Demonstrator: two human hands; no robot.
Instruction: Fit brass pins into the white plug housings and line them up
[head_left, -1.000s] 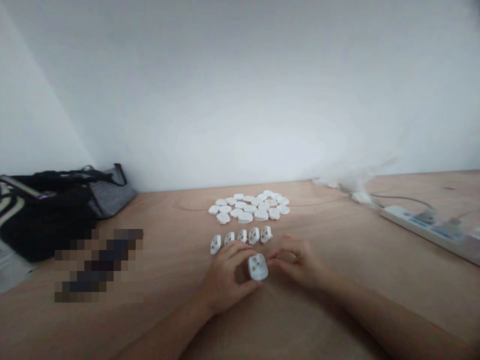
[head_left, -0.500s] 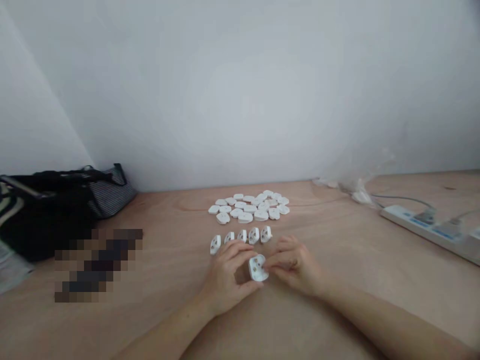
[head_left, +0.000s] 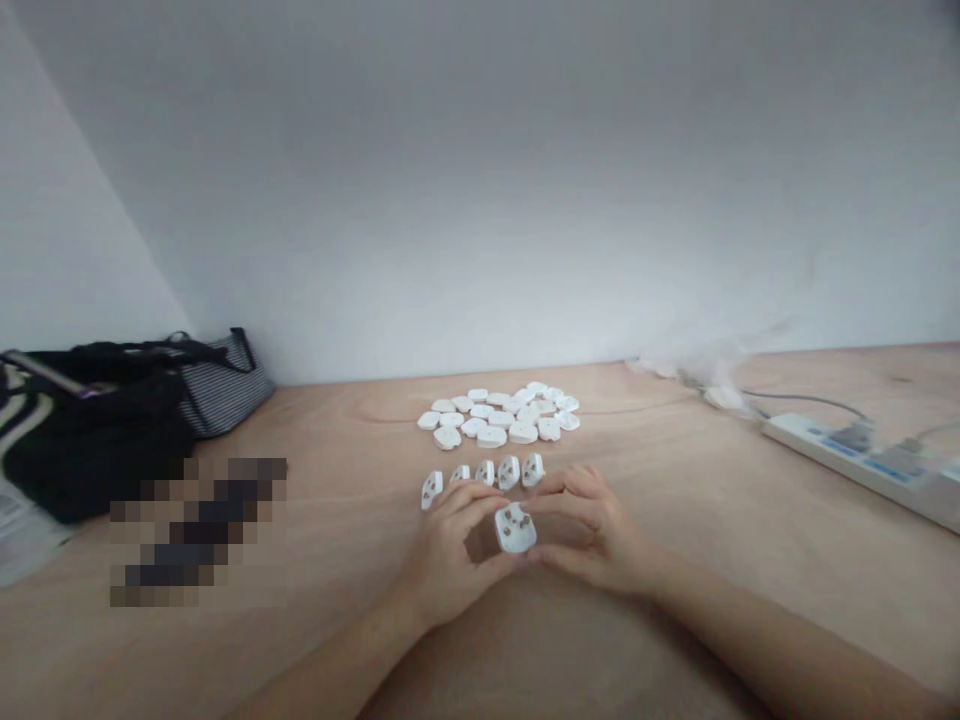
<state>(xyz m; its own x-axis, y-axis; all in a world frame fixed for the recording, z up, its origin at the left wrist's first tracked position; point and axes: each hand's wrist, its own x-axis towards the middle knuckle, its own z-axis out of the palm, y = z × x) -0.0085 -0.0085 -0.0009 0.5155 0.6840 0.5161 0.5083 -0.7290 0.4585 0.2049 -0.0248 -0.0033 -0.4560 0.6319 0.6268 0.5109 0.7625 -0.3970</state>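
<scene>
The left hand (head_left: 442,558) and the right hand (head_left: 592,528) are both on a white plug (head_left: 515,529). The plug stands up between them, with its face and three small holes turned up. The fingers of both hands curl in and pinch it from each side. The left thumb and the right fingers meet just under it. The plug is in front of the row (head_left: 485,473), which has five more plugs lying side by side. The left fingers are touching or almost touching the row, but I cannot tell which.

Past the row is the pile (head_left: 495,415), a big bunch of white plugs flat on the wood table (head_left: 352,500). To the right of the pile are a white power strip (head_left: 847,458) and a see-through plastic bag (head_left: 712,385). To the left of the pile are a black bag (head_left: 97,450) and a striped bag (head_left: 221,395). A blurred patch (head_left: 196,530) hides something there too.
</scene>
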